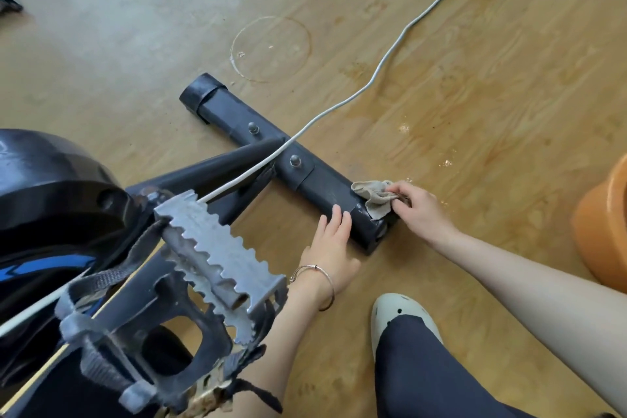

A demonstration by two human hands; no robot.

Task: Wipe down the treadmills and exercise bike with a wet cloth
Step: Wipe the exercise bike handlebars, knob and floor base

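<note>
Right hand (pixel 419 205) pinched shut on cloth (pixel 375 197), pressing it onto near end of bike base bar (pixel 319 185). Cloth bunched, draped over bar's end cap, approx 4 o'clock from frame centre. Left hand (pixel 330 248) flat, fingers spread a little, gripping nothing, fingertips resting on bar's side just beside cloth. Thin bangle (pixel 315 285) on left wrist. Hands near each other but not touching, bar end between them.

Outward: bar runs from 4 o'clock up toward 10 o'clock, two bolts on top, far cap at approx 11 o'clock. White cable (pixel 383 64) crosses over bar's middle, trailing off toward 1 o'clock. Toothed metal pedal (pixel 217 254) w/ strap at 7 o'clock, black flywheel housing (pixel 51 200) at 9 o'clock. Orange bucket (pixel 604 220) at 3 o'clock edge. Pale shoe (pixel 400 316) at 5 o'clock. Wet ring and water marks on wood floor (pixel 492 95) at 12 o'clock.

Step in hand, prob.: wiping bike's floor stabiliser, starting at near end (treadmills not in view). Next move likely calls for dragging cloth along bar toward far cap, lifting or working around cable and bolts, left hand steadying.
</note>
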